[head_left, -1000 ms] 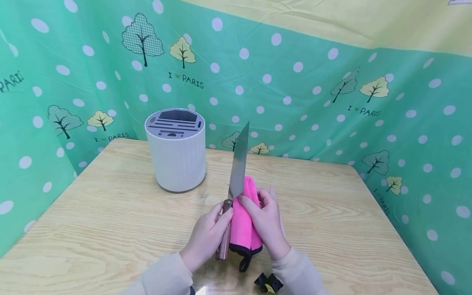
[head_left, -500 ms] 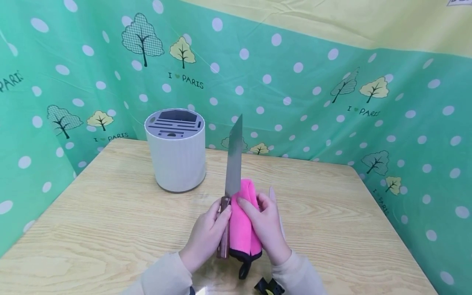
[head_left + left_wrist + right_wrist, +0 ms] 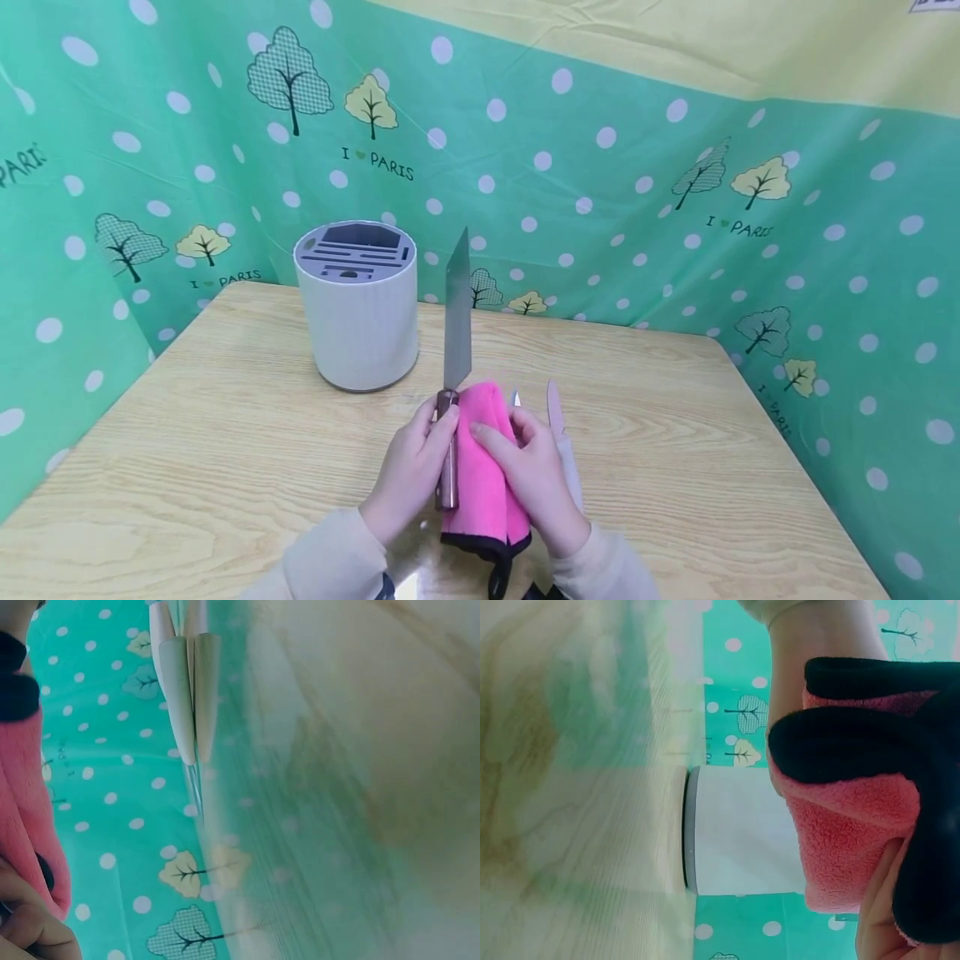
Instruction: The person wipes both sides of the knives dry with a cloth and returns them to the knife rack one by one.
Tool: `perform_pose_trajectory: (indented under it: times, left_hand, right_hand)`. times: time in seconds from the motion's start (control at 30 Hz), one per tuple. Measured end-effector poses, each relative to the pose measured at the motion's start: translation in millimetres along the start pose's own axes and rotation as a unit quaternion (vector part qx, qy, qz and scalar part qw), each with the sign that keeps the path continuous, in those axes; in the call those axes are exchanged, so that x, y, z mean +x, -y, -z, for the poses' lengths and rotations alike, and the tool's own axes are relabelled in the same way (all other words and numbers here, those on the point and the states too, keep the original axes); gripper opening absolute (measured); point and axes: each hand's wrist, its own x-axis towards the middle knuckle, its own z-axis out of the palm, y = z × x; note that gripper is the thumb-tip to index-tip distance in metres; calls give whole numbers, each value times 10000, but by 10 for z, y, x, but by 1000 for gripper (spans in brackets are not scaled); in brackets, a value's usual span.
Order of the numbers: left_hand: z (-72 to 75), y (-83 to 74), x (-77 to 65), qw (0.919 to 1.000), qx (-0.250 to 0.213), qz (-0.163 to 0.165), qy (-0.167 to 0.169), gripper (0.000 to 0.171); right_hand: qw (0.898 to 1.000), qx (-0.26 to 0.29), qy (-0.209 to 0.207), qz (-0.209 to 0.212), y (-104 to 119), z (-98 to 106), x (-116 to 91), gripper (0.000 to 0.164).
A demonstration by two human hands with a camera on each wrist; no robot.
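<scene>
In the head view my left hand (image 3: 411, 468) grips the brown handle of a large kitchen knife (image 3: 458, 312), its broad blade pointing up and away from me. A pink cloth (image 3: 483, 467) with black edging and a black loop is folded beside the handle. My right hand (image 3: 536, 477) holds that cloth, thumb on top, fingers partly hidden behind it. The cloth lies against the handle, below the blade. The right wrist view shows the cloth (image 3: 855, 825) close up, with fingertips at its lower edge.
A white round knife block (image 3: 358, 317) with a slotted top stands at the back left of the wooden table (image 3: 675, 417). A light-handled knife (image 3: 566, 450) lies right of my right hand. More light handles (image 3: 180, 697) appear in the left wrist view.
The knife has shifted left, and its blade has swung from leaning right to nearly straight. The cloth has moved left and slightly toward me, its upper end now below the blade.
</scene>
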Motion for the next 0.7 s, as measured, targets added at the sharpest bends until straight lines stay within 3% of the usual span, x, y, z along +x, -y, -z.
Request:
perform_pose_trajectory:
  times: [0.4, 0.7]
  left_hand:
    - [32, 4, 103, 9994, 166, -26, -300, 45]
    - [66, 20, 123, 9994, 26, 80, -333, 42]
  right_hand:
    - [9996, -23, 288, 44, 16, -1, -96, 37]
    - [9989, -119, 462, 43, -26, -12, -182, 33]
